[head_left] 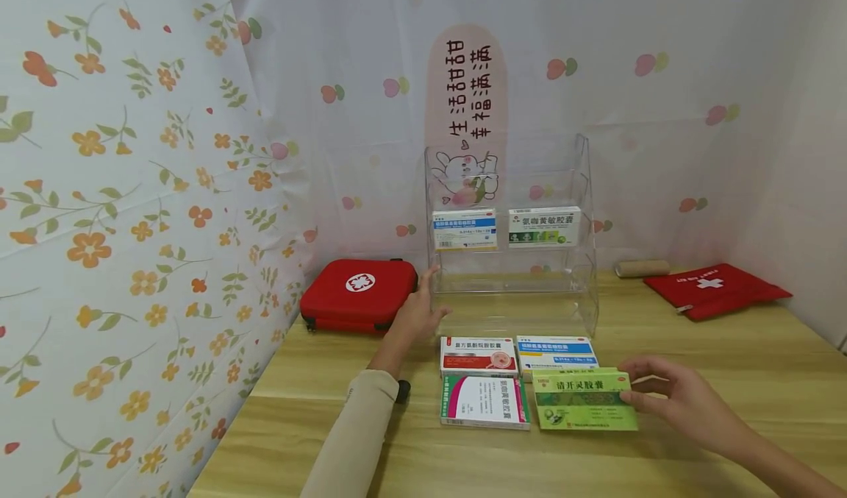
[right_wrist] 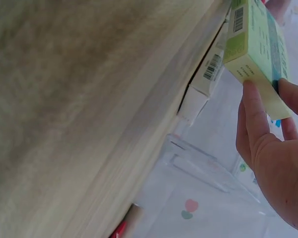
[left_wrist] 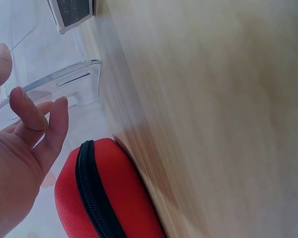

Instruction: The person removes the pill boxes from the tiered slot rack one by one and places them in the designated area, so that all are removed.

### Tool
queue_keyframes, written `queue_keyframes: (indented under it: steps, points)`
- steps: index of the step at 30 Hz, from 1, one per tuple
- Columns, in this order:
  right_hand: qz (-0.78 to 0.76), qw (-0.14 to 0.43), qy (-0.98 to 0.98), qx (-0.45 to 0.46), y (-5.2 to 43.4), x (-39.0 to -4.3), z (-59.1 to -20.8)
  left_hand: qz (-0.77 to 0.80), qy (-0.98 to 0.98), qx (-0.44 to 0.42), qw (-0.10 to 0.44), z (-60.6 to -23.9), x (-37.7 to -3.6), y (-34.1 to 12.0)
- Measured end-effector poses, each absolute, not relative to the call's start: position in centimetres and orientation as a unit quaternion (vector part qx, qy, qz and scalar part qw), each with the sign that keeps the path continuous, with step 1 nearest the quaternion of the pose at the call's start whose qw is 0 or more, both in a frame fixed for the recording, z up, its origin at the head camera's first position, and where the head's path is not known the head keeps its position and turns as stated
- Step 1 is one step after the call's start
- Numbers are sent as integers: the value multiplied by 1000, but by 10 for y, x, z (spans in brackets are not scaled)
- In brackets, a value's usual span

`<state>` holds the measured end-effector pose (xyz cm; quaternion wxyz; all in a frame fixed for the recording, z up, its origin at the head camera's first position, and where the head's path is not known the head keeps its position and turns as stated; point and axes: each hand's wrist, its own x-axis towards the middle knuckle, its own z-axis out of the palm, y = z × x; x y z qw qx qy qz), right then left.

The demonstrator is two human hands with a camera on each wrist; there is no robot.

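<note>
My right hand [head_left: 684,406] pinches a green medicine box [head_left: 585,402] by its right end, thumb on the printed front. In the right wrist view, the box [right_wrist: 256,47] is raised off the wooden table. Behind it lies a blue-and-white medicine box [head_left: 556,352]. To the left are a red-and-white medicine box [head_left: 478,354] and a white box with green and magenta edges [head_left: 486,402]. My left hand [head_left: 417,318] is at the left side of a clear tiered display rack [head_left: 509,285], its fingers loosely spread by the side panel [left_wrist: 64,79].
On an upper tier stand a blue-and-white box [head_left: 465,230] and a white-and-green box [head_left: 544,228]. A red zippered case [head_left: 351,296] sits left of the rack. To the right lie a beige cylinder [head_left: 642,268] and a red pouch [head_left: 717,290] with a white cross.
</note>
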<state>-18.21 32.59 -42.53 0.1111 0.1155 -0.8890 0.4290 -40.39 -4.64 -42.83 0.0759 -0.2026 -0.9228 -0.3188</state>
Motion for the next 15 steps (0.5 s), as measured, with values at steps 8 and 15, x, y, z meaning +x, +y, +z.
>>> queue_keyframes:
  steps: [8,15]
  points:
    - [452,86,-877,137,330,-187,-432,-319,-922,-206,78,-428,-403,-46]
    - [472,67,-870,129,329,-190,-435,-323,-921,-203,77,-430,-405,-45]
